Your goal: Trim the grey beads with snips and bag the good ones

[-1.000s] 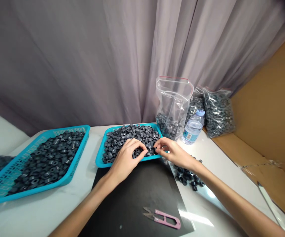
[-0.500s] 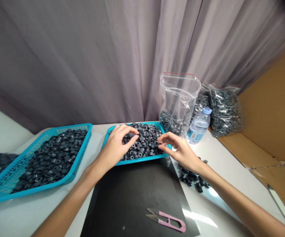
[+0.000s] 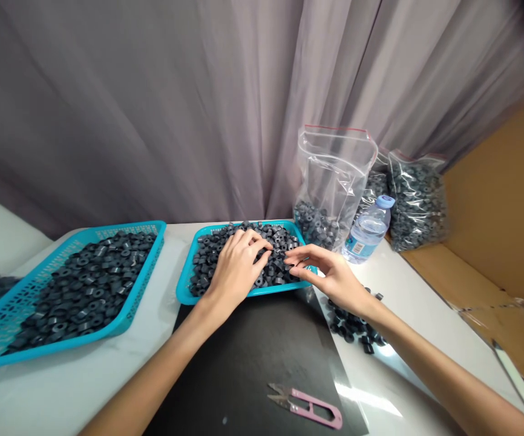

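A blue basket full of small black ring-shaped pieces stands at the far middle of the table. My left hand lies low over these pieces, palm down, its thumb and index fingertips nearly together; what is between them, if anything, is hidden. At the basket's right rim is my right hand, fingers and thumb curved toward each other. A small dark piece seems to sit between its fingertips. Below the right wrist, a loose pile of black pieces lies on the white table.
A larger blue basket of similar pieces stands left. Pink thread snips lie on a black mat. An open zip bag, a water bottle and a filled bag stand back right, before a grey curtain.
My left hand has moved right across the basket, toward my right hand, and its thumb and index have drawn closer. My right hand has barely shifted. The view has turned slightly.
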`<state>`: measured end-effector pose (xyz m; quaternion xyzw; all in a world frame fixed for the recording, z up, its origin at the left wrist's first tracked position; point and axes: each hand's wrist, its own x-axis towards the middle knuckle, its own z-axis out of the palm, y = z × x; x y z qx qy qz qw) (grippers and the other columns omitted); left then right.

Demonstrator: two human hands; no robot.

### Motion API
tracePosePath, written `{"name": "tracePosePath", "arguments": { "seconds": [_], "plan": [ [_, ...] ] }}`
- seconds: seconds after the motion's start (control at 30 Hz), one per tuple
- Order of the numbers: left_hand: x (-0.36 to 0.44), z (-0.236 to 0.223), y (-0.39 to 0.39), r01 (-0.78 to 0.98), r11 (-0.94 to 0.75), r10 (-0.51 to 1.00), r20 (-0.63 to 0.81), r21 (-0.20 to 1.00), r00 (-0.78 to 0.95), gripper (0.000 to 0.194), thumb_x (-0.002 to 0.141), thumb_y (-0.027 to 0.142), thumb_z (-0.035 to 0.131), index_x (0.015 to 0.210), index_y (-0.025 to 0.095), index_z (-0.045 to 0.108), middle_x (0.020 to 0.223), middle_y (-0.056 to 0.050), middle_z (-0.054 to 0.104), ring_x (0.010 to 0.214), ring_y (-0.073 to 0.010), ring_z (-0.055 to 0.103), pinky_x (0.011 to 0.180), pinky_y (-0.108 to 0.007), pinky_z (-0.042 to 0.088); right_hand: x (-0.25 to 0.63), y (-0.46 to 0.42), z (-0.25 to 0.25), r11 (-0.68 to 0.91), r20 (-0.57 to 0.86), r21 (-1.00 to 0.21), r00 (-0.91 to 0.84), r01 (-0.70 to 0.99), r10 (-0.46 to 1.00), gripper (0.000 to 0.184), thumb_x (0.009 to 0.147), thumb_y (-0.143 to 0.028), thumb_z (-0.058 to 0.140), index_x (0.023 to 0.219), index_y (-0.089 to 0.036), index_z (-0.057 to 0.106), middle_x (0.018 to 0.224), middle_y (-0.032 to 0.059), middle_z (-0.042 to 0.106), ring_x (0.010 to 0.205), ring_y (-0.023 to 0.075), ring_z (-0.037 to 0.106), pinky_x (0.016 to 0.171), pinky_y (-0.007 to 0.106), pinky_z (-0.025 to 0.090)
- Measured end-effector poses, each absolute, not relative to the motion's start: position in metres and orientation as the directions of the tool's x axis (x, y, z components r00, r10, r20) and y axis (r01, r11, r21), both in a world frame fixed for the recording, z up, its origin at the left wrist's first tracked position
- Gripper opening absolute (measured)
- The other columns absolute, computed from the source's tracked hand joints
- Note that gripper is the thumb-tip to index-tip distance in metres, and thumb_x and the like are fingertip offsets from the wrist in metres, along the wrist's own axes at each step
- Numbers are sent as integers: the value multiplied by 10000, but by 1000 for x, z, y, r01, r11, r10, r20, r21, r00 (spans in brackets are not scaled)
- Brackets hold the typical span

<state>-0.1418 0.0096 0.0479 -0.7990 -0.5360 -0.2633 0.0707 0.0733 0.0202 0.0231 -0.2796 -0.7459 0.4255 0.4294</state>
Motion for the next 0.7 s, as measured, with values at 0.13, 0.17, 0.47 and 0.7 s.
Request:
{"name": "tracePosePath", "arguments": {
  "seconds": [0.13, 0.17, 0.47, 0.7],
  "plan": [
    [-142, 53, 11, 840, -433, 806, 556, 326, 200, 150, 947, 252, 549, 929, 211, 693, 1015, -49, 667, 1002, -229, 576, 958, -391, 447, 75, 22, 22, 490, 416, -870, -453, 53, 789, 267, 909, -340, 670, 1144, -215, 660, 1083, 65, 708, 982, 181, 677, 917, 344, 558],
    [-142, 56, 10, 800, -439, 817, 553, 409, 165, 145, 943, 269, 558, 911, 213, 688, 1007, -43, 675, 997, -223, 589, 948, -382, 454, 75, 22, 22, 492, 422, -869, -443, 51, 791, 269, 908, -344, 670, 1142, -214, 657, 1086, 67, 704, 989, 184, 674, 915, 346, 560],
    [-132, 72, -10, -19, -63, 964, 66, 998, 258, 200, 882, 325, 683, 1025, 185, 688, 930, -47, 745, 901, -168, 684, 850, -281, 519, 81, 14, 44, 541, 497, -840, -354, 33, 792, 242, 889, -344, 699, 1086, -211, 653, 1058, 59, 701, 877, 165, 672, 843, 333, 580],
    [-129, 71, -14, -231, 121, 962, -56, 965, 268, 213, 904, 239, 674, 1092, 181, 755, 1142, -64, 745, 1099, -153, 653, 1026, -239, 480, 87, 7, 57, 562, 528, -827, -338, 4, 779, 206, 895, -338, 696, 1064, -221, 690, 1055, 61, 696, 909, 181, 675, 863, 352, 579]
  ]
}}
